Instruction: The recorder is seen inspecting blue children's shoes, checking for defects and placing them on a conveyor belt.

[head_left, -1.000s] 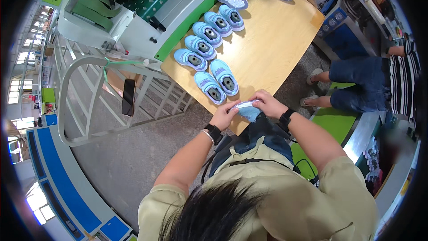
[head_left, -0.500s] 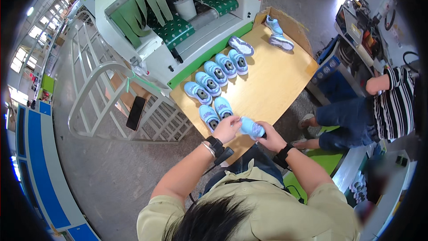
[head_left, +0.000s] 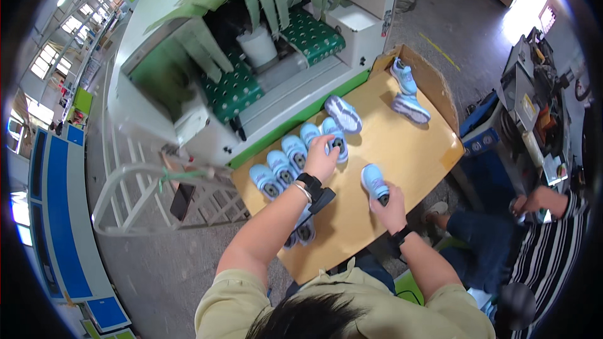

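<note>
On a tan tabletop [head_left: 411, 150], my right hand [head_left: 391, 208] grips the heel end of a light-blue shoe [head_left: 373, 179], its toe pointing away from me. My left hand [head_left: 321, 162] reaches over a row of similar shoes. Its fingers are curled at the edge of the far-right row shoe [head_left: 336, 135] and close on it; part of the grip is hidden by the hand. Along the row, other light-blue shoes [head_left: 265, 181] stand side by side. Two more shoes [head_left: 305, 232] are partly covered by my left forearm.
Beyond the row, a shoe lies on its side with its sole [head_left: 343, 115] showing. Two shoes [head_left: 411, 108] rest by the cardboard edging [head_left: 440, 91]. A machine with a green dotted belt [head_left: 314, 36] borders the table. A metal rack [head_left: 135, 194] stands left; another person [head_left: 546, 238] is at right.
My left hand has left the shoe that both hands held and moved forward to the row. My right hand has carried that shoe forward over the table. The view has shifted.
</note>
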The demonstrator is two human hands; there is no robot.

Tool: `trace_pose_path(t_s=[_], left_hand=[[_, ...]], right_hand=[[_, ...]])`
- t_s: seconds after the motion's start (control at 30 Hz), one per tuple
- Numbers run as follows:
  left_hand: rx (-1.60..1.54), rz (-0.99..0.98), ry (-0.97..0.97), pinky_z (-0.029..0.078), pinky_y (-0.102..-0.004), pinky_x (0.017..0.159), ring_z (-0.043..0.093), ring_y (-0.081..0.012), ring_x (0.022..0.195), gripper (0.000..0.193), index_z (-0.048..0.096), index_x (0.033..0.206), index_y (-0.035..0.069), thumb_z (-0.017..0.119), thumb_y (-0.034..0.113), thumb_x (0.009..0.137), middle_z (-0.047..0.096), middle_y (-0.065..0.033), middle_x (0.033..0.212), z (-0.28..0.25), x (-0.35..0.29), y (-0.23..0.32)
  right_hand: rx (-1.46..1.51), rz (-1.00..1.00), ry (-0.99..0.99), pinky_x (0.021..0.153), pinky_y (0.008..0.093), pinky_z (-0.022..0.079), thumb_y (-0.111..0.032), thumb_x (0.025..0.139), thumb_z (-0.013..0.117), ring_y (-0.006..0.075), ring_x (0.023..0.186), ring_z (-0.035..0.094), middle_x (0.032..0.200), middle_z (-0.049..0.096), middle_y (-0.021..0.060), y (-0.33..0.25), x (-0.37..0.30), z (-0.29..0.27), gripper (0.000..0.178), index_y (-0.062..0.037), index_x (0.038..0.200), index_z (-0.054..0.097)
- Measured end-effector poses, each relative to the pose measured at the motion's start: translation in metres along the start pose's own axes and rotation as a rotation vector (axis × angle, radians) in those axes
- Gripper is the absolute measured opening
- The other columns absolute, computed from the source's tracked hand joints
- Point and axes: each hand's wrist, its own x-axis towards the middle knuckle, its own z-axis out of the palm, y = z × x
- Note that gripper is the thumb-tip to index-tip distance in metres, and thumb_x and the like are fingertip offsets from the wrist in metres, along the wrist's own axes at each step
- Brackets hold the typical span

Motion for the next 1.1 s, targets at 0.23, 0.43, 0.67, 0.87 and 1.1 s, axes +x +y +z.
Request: trace_pose_path(t_s=[0.23,0.43,0.67,0.87,1.1], left_hand=[[1.009,0.606,-0.092,0.035,-0.0492,0.106,0.041,-0.0321,0.136,0.058,0.051,0.135,0.014,0.058,-0.001,0.079,0.047,-0.0121,0.144,0.019,0.128,0.008],[1.179,0.742,-0.439,0.038,-0.0449,0.101,0.051,-0.028,0.12,0.042,0.054,0.125,0.016,0.059,0.012,0.083,0.057,-0.0089,0.124,0.02,0.177,-0.006],[0.387,0.183,-0.31,0.051,-0.0407,0.088,0.065,-0.033,0.099,0.059,0.06,0.121,-0.001,0.074,0.024,0.07,0.066,-0.0189,0.108,-0.019,0.125,0.013],[-0.961,-0.511,-0.484,0.051,-0.034,0.09,0.063,-0.0187,0.102,0.048,0.054,0.129,-0.001,0.053,0.035,0.098,0.064,-0.0092,0.115,-0.02,0.005,0.008],[-0.487,-0.459,-0.126,0.05,-0.0293,0.089,0.059,-0.0226,0.107,0.079,0.024,0.152,-0.004,0.064,0.033,0.095,0.049,-0.0174,0.135,0.003,-0.091,0.003]], right_hand=[[-0.035,-0.044,-0.212,0.096,0.0485,0.042,-0.024,0.078,0.074,0.0435,0.112,0.049,0.12,0.049,0.0261,0.018,0.009,0.003,0.074,-0.0025,0.14,0.04],[0.124,0.029,-0.208,0.101,0.0486,0.039,-0.026,0.08,0.074,0.0436,0.116,0.047,0.125,0.047,0.0259,0.02,0.014,0.002,0.072,-0.0019,0.139,0.04],[0.176,-0.097,-0.476,0.105,0.0461,0.039,-0.022,0.083,0.073,0.0406,0.126,0.045,0.133,0.045,0.0255,0.0,0.068,-0.019,0.075,-0.0016,0.144,0.035],[1.169,0.232,-0.598,0.108,0.0412,0.04,-0.015,0.093,0.067,0.0295,0.137,0.04,0.149,0.035,0.0217,-0.048,0.125,-0.012,0.085,-0.0118,0.157,0.011],[0.314,-0.084,-0.435,0.104,0.0387,0.042,-0.019,0.08,0.079,0.0323,0.121,0.052,0.131,0.049,0.0216,-0.083,0.073,-0.027,0.083,0.0004,0.145,0.032]])
